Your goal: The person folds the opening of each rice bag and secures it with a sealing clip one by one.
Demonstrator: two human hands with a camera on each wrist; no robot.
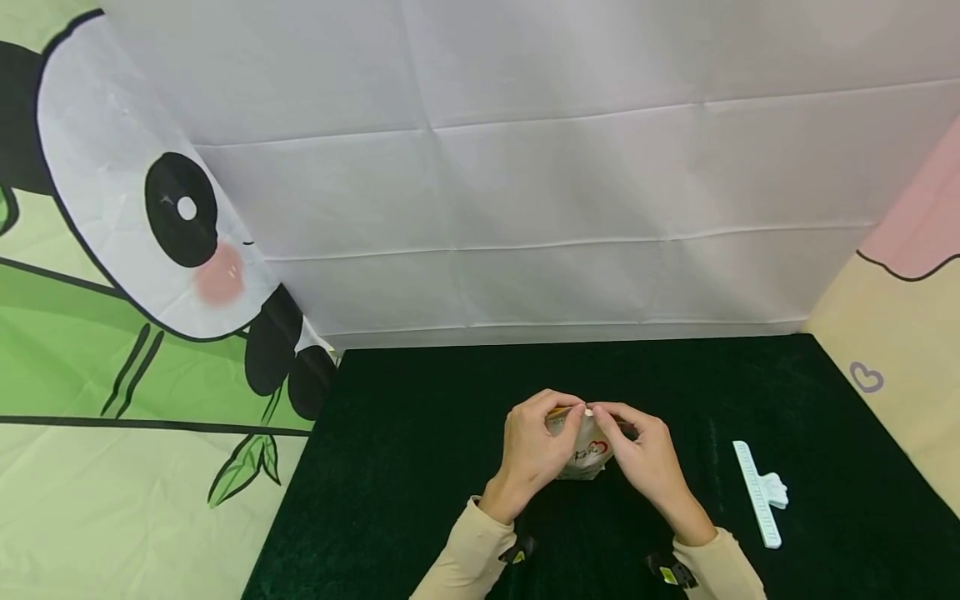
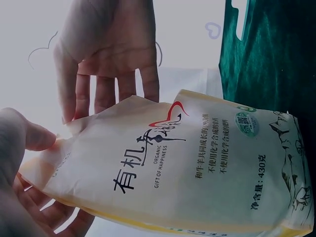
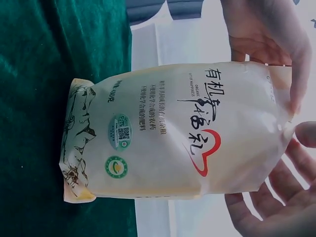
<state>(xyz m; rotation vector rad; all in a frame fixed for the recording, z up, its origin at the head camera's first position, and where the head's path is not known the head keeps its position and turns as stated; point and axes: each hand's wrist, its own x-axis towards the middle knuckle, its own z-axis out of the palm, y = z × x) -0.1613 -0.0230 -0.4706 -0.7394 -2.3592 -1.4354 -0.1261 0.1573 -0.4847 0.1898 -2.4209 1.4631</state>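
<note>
A pale paper-like food bag [image 1: 583, 460] with dark lettering and a red heart outline stands upright on the dark green tabletop. My left hand [image 1: 531, 450] pinches the left part of its top edge between thumb and fingers. On the other side, my right hand [image 1: 647, 457] pinches the top edge near the middle, thumb in front and fingers behind. Both thumbs nearly meet there. In the left wrist view the bag [image 2: 163, 168] shows a narrowed, creased top. Seen from the right wrist, the bag [image 3: 163, 133] looks full, with a round green seal low on its front.
A white bag-sealing clip [image 1: 759, 493] lies on the green cloth [image 1: 420, 433] to the right of my right hand. A pale curtain [image 1: 525, 183] hangs behind the table. A panda-printed sheet [image 1: 150, 275] hangs at the left, a pink and yellow one [image 1: 900, 333] at the right.
</note>
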